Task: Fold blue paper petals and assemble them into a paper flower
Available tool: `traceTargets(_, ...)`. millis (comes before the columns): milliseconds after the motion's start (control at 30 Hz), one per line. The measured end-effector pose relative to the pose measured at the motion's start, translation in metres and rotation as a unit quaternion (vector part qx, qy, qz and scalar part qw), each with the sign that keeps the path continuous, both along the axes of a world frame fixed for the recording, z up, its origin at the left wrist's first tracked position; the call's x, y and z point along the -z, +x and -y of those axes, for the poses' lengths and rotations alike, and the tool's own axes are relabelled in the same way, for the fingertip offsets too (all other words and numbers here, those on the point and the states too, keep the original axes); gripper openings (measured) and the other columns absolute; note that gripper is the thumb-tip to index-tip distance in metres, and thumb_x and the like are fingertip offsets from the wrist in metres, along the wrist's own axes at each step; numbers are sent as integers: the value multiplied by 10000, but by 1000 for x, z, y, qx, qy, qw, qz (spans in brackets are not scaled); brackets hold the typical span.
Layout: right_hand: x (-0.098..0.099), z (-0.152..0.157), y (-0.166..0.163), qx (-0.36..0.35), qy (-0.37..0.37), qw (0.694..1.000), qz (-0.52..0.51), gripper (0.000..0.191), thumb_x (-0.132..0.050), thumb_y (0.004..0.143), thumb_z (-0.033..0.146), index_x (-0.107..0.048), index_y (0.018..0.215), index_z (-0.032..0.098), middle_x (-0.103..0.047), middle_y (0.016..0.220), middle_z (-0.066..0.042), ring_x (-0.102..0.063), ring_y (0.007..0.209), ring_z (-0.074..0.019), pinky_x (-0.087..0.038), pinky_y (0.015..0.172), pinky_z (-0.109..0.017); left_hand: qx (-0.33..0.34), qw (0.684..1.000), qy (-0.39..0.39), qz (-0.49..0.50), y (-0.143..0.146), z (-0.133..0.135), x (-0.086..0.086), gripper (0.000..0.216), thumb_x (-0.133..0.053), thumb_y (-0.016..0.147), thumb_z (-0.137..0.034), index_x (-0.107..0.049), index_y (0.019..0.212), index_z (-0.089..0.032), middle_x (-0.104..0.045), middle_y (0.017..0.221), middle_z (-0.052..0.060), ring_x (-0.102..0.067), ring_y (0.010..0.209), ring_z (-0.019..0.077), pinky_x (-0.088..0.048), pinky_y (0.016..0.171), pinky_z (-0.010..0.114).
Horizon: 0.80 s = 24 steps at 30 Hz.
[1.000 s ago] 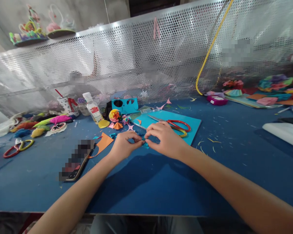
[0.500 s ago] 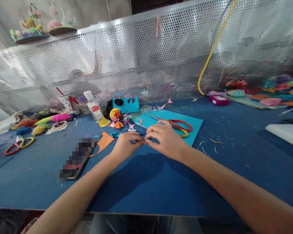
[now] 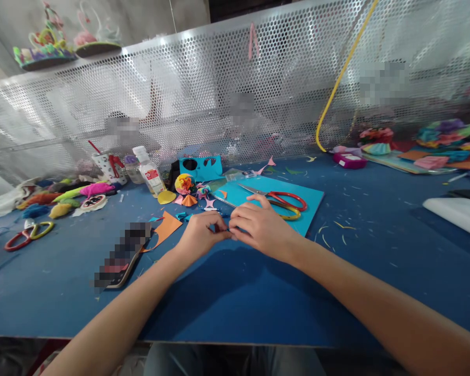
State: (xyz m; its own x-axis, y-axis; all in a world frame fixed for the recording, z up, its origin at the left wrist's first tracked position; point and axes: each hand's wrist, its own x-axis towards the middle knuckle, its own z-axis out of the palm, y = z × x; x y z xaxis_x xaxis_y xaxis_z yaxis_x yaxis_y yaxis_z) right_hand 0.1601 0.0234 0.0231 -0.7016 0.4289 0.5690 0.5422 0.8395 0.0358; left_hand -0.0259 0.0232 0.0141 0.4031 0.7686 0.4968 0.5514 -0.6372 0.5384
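Over the middle of the table, my left hand and my right hand meet fingertip to fingertip. Both are closed in a pinch. Whatever lies between the fingers is too small and too covered to make out. A bright blue paper sheet lies behind my right hand. On it rest scissors with a red and a yellow handle, partly hidden by that hand. To the left of my left hand is an orange paper piece with a curved cut-out. Beyond the fingers sits a yellow-orange paper ball.
A phone lies left of my left forearm. A clear bottle stands behind it. Other scissors lie at far left, near colourful yarn. A perforated metal screen closes off the back.
My fingers have shifted slightly at the pinch, and my right index finger is raised more. The bluish bit seen between the fingertips earlier is now hidden. Objects on the table have stayed put.
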Motion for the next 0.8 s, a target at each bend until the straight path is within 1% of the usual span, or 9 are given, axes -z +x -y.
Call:
traceTargets(167,-4,4,0,-11,-48,998,-27,154,-455,875,217,-593,811,195,-615,869,-11,-543,866,-153,-215,946,-392,-9,1000,6,6,1,3,-2,236,-679,676,-282,-526,549,-156,-524,552,-34,-458,516,79,-349,446,170)
traceTargets(267,-5,4,0,-14,-81,990,-117,129,-460,864,223,-584,832,203,-620,884,-18,-547,882,-161,-269,923,-379,-33,999,18,32,3,5,-4,220,-664,696,-301,-541,577,-162,-549,590,-20,-490,551,89,-360,438,169)
traceTargets(367,-5,2,0,-5,-123,963,-240,152,-427,861,203,-572,904,187,-625,925,-50,-550,918,-176,-357,865,-350,-75,991,55,97,3,5,-6,232,-698,658,-326,-552,571,-168,-574,616,-7,-529,603,110,-391,449,179)
traceTargets(467,-2,-1,-2,-8,-258,923,-285,185,-408,858,199,-576,933,182,-636,941,-57,-580,884,-172,-435,785,-314,-100,981,89,142,2,5,-8,218,-725,626,-316,-571,579,-169,-586,627,-3,-549,628,117,-421,470,184)
traceTargets(533,2,-2,-4,-27,-354,893,-276,200,-419,846,199,-575,971,184,-634,967,-56,-589,869,-168,-462,750,-301,-99,982,88,136,1,6,-9,191,-729,625,-304,-594,611,-170,-597,651,0,-554,630,114,-434,468,179)
traceTargets(567,4,-3,-6,-38,-382,881,-275,214,-423,840,195,-566,999,182,-629,974,-56,-589,866,-166,-468,745,-300,-96,984,82,127,0,6,-9,178,-728,627,-299,-605,629,-171,-603,666,2,-557,632,113,-438,463,174)
traceTargets(633,9,-4,-8,-57,-411,865,-281,240,-434,833,196,-548,1044,180,-622,979,-54,-585,862,-164,-472,753,-307,-85,988,73,109,0,6,-10,159,-726,632,-291,-624,666,-173,-614,702,8,-565,644,112,-439,446,161)
traceTargets(733,14,-9,-9,-64,-423,852,-301,249,-467,827,235,-544,1061,193,-615,1000,-50,-580,879,-165,-469,774,-317,-58,992,70,86,0,5,-9,165,-719,643,-293,-653,741,-178,-629,769,22,-581,657,111,-442,428,149)
traceTargets(800,15,-12,-8,-62,-425,848,-310,244,-478,832,286,-548,1049,200,-611,1003,-50,-582,872,-167,-477,754,-311,-31,995,72,68,-1,5,-8,182,-701,665,-301,-664,795,-180,-637,829,39,-596,695,119,-477,471,163)
